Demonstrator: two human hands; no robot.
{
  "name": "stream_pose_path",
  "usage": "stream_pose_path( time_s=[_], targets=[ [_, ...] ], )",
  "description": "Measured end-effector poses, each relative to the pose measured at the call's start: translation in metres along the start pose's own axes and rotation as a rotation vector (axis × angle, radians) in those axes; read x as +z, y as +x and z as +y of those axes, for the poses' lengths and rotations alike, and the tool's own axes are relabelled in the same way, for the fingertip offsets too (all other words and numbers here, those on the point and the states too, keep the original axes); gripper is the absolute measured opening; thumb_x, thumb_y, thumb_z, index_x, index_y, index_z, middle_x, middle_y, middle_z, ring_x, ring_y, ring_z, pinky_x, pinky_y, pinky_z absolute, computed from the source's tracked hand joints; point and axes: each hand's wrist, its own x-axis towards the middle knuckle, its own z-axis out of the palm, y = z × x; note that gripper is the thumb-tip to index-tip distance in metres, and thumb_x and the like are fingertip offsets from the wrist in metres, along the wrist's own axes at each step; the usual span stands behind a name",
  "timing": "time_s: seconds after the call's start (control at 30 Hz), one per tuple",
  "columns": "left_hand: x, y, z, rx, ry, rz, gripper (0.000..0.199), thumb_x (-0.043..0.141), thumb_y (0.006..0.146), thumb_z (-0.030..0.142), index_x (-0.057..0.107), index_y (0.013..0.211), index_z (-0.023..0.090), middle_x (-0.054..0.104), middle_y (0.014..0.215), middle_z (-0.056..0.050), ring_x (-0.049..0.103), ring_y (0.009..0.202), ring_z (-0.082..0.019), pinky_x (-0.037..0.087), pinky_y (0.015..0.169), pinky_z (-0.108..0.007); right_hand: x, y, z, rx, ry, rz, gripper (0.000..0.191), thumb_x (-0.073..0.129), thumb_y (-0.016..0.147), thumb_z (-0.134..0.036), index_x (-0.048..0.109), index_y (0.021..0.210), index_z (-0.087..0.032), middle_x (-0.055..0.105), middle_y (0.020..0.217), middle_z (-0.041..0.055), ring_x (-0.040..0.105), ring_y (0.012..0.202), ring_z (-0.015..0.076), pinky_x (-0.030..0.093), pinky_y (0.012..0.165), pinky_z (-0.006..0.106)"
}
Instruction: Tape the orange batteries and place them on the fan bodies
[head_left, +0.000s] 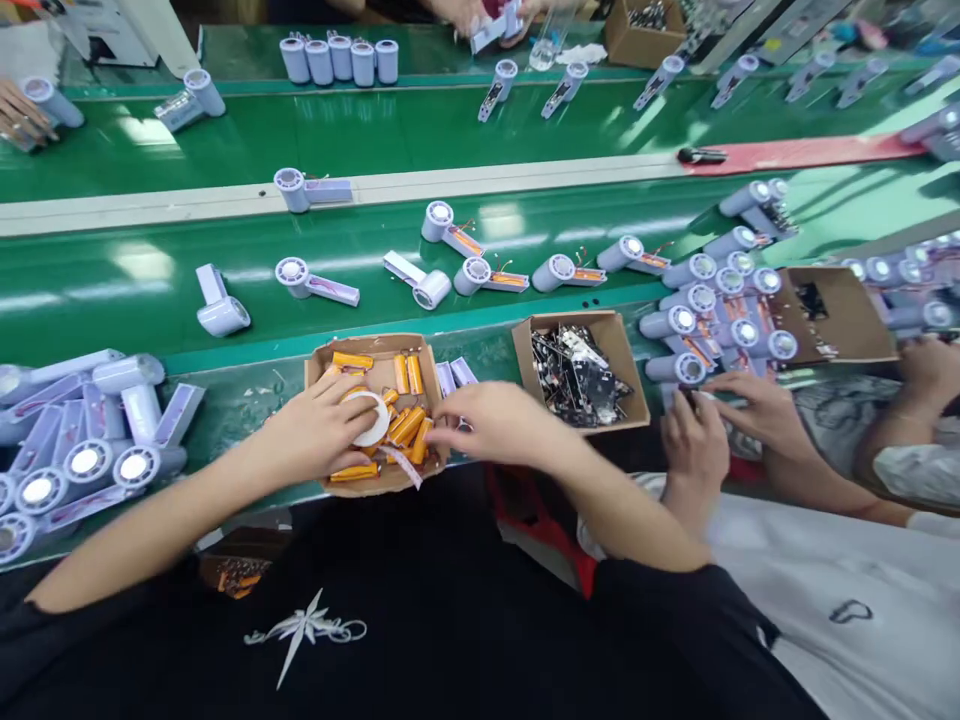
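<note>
My left hand (pixel 322 425) is over the left part of a cardboard box (pixel 442 385) of orange cylindrical cells (pixel 407 425). Its fingers rest at a white tape roll (pixel 364 418), from which a strip hangs over the box's front edge. At the right edge of the same box, my right hand (pixel 484 425) has its fingers bent together; whatever they hold is hidden. Just behind that hand lie pale purple housings (pixel 455 374), partly covered by it.
Purple fan bodies (pixel 139 465) are heaped at left. A box of black parts (pixel 637 400) stands to the right, beyond it more fans (pixel 694 300) and a co-worker's hands (pixel 694 445). Several fans lie on the green conveyor (pixel 375 220); across it, another person's hands hold a part.
</note>
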Motion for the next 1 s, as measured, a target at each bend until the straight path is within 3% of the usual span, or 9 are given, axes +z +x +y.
stream_pose_path(
  time_s=[0.17,0.27,0.37,0.47,0.53,0.67,0.77,0.9,1.0],
  targets=[
    [0.028,-0.032,0.019,-0.083,0.074,0.143,0.024,0.072,0.097,0.013,0.081,0.118,0.020,0.079,0.132,-0.012,0.065,0.143,-0.039,0.055,0.125,-0.060,0.070,0.016,-0.054,0.004,-0.120,-0.076,0.037,0.067,0.111,-0.046,0.085,0.109,-0.013,0.086,0.112,0.0180,0.078,0.111,0.0303,0.049,0.093,0.038],
    [0.027,-0.055,0.021,-0.061,0.057,0.352,0.015,0.075,0.102,0.025,0.080,0.116,0.021,0.083,0.124,-0.009,0.069,0.138,-0.034,0.061,0.120,-0.055,0.071,0.009,-0.062,-0.180,-0.003,-0.061,0.039,0.053,0.117,-0.035,0.085,0.106,-0.017,0.086,0.103,0.0119,0.078,0.100,0.0232,0.048,0.089,0.033],
    [0.030,-0.091,0.031,-0.136,0.117,0.517,0.022,0.078,0.101,0.028,0.077,0.122,0.024,0.083,0.129,-0.008,0.054,0.156,-0.039,0.062,0.119,-0.059,0.065,-0.005,-0.071,-0.297,0.032,-0.086,0.037,0.056,0.116,-0.040,0.087,0.108,-0.020,0.087,0.105,0.0094,0.077,0.098,0.0224,0.046,0.080,0.031],
    [0.044,-0.118,0.043,-0.243,0.109,0.595,0.027,0.080,0.100,0.027,0.074,0.126,0.023,0.082,0.132,-0.010,0.036,0.168,-0.044,0.066,0.112,-0.061,0.058,0.004,-0.076,-0.363,0.084,-0.443,0.031,0.068,0.109,-0.051,0.089,0.108,-0.027,0.086,0.098,0.0030,0.076,0.087,0.0199,0.041,0.069,0.029],
    [0.055,-0.126,0.051,-0.295,0.091,0.647,0.027,0.081,0.099,0.026,0.073,0.125,0.022,0.082,0.130,-0.011,0.038,0.167,-0.044,0.065,0.114,-0.063,0.052,0.027,-0.074,-0.315,0.145,-0.516,0.032,0.070,0.106,-0.055,0.088,0.113,-0.029,0.086,0.099,0.0011,0.076,0.086,0.0184,0.045,0.071,0.027],
    [0.070,-0.128,0.067,-0.360,0.066,0.742,0.026,0.079,0.099,0.019,0.073,0.124,0.023,0.083,0.125,-0.010,0.050,0.159,-0.041,0.056,0.122,-0.070,0.057,0.079,-0.063,0.022,-0.017,0.022,0.041,0.069,0.108,-0.049,0.081,0.128,-0.016,0.080,0.131,0.0157,0.073,0.122,0.0286,0.053,0.101,0.036],
    [0.074,-0.128,0.075,-0.391,0.022,0.727,0.027,0.079,0.097,0.017,0.073,0.123,0.023,0.083,0.125,-0.010,0.050,0.159,-0.041,0.055,0.124,-0.071,0.079,0.096,-0.057,0.087,-0.080,0.159,0.050,0.082,0.099,-0.047,0.077,0.132,-0.009,0.071,0.144,0.0239,0.065,0.136,0.0359,0.051,0.114,0.047],
    [0.076,-0.129,0.078,-0.411,-0.010,0.678,0.029,0.080,0.095,0.017,0.074,0.123,0.025,0.083,0.128,-0.009,0.052,0.157,-0.040,0.052,0.125,-0.072,0.104,0.088,-0.051,0.071,0.362,0.264,0.039,0.089,0.089,-0.032,0.080,0.124,-0.019,0.078,0.130,0.0121,0.070,0.126,0.0287,0.053,0.117,0.047],
    [0.075,-0.130,0.076,-0.401,-0.006,0.663,0.027,0.079,0.096,0.016,0.074,0.121,0.025,0.082,0.129,-0.009,0.051,0.157,-0.040,0.054,0.123,-0.070,0.108,0.073,-0.053,0.121,0.921,0.409,0.044,0.083,0.091,-0.040,0.074,0.130,-0.022,0.081,0.129,0.0085,0.075,0.121,0.0251,0.058,0.113,0.044]
  ],
)
